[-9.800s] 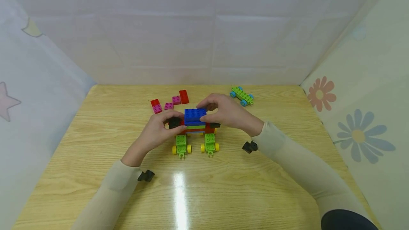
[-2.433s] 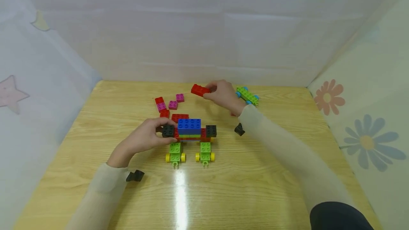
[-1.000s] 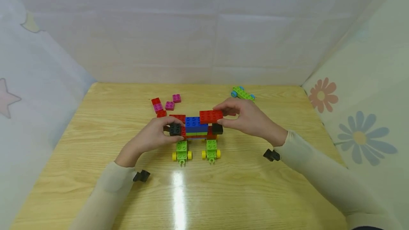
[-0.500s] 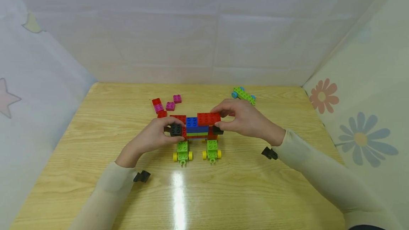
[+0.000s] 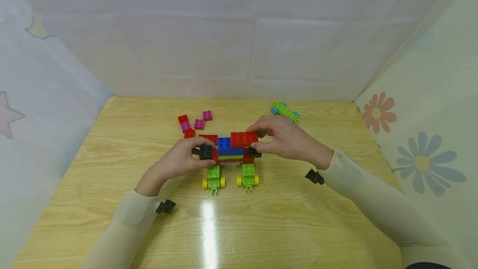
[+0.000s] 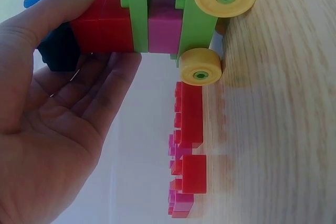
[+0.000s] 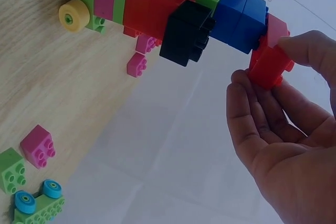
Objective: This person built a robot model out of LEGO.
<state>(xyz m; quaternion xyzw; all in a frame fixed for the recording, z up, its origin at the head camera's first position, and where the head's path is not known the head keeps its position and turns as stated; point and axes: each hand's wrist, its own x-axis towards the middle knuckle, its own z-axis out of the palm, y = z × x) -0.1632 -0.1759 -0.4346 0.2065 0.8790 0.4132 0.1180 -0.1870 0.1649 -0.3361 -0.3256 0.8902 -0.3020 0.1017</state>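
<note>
A toy-brick vehicle stands on two green wheeled bases (image 5: 213,172) with yellow wheels (image 6: 200,66). Its body stacks red, green and blue bricks, with a black brick at each end. My left hand (image 5: 175,159) grips the left end, thumb and fingers around the black brick (image 5: 205,151) and the red part beside it. Between right thumb and fingers, my right hand (image 5: 289,140) pinches a red brick (image 5: 243,139). That brick lies over the right half of the top blue brick (image 5: 224,143) and juts out past it. Whether its studs are fully seated I cannot tell.
Behind the vehicle lie loose red bricks (image 5: 208,138) and pink bricks (image 5: 199,124). A green wheeled base with blue wheels (image 5: 285,111) stands at the back right. Near it are a pink brick (image 7: 38,147) and a green brick (image 7: 11,170).
My right hand has brought the red brick from the back of the table to the blue brick's top, then shifted it slightly left and down. My left hand keeps its hold on the vehicle.
</note>
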